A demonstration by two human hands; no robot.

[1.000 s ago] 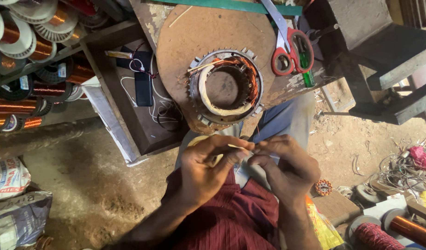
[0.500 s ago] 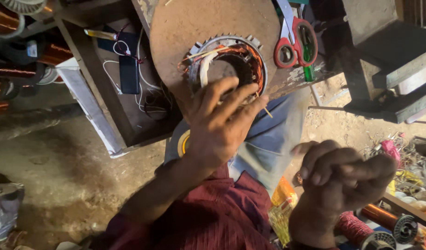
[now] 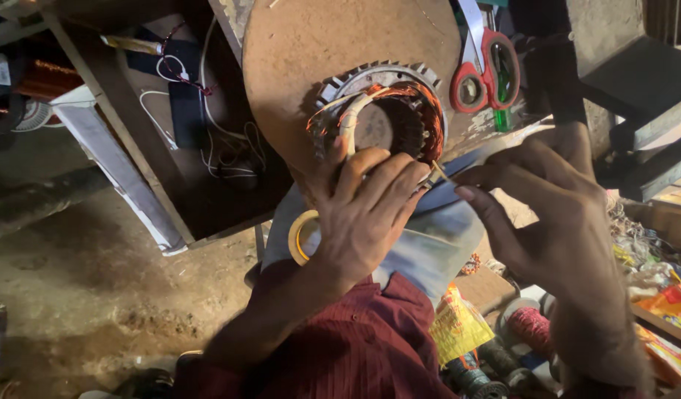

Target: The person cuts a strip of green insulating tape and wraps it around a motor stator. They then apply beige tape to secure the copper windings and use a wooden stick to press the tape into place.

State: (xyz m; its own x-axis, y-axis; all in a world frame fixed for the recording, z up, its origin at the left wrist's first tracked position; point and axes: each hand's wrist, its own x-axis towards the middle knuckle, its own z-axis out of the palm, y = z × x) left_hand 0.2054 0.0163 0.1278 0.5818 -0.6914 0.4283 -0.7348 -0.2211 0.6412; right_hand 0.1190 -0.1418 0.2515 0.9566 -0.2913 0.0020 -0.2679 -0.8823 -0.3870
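Item 1, nearest the camera: maroon sleeve (image 3: pixel 340 355) and pale blue trouser knee (image 3: pixel 429 251) of the person at work. A roll of yellowish tape (image 3: pixel 302 236) sits on the left wrist, worn like a bangle.

Item 2: left hand (image 3: pixel 363 214), fingers spread and laid flat over the near rim of the stator (image 3: pixel 388 118), fingertips touching the copper windings (image 3: pixel 422 103); it pinches nothing that can be seen.

Item 3: right hand (image 3: pixel 555 207), thumb and forefinger pressed together on a thin pale sliver (image 3: pixel 442 174) (material cannot be told). The sliver's long axis runs from the fingertips up and to the left, its free end just beside the stator's lower right rim. The stator lies ahead and left of this hand; the left hand is the nearer, being already in contact.

Item 4: round brown board (image 3: pixel 311 66) bearing the stator, which lies with its bore facing up. Red-handled scissors (image 3: pixel 485 74) rest at the board's right edge, well apart from both hands.

Item 5, farther: dark open cabinet (image 3: pixel 200 170) with white cables (image 3: pixel 222 140) to the left; spools and bright wrappers (image 3: pixel 459 325) on the ground at right.

Change noted: half a second earlier the right hand hung low and curled, away from the stator; it now stands raised beside the rim, and the left hand has stayed on the windings.
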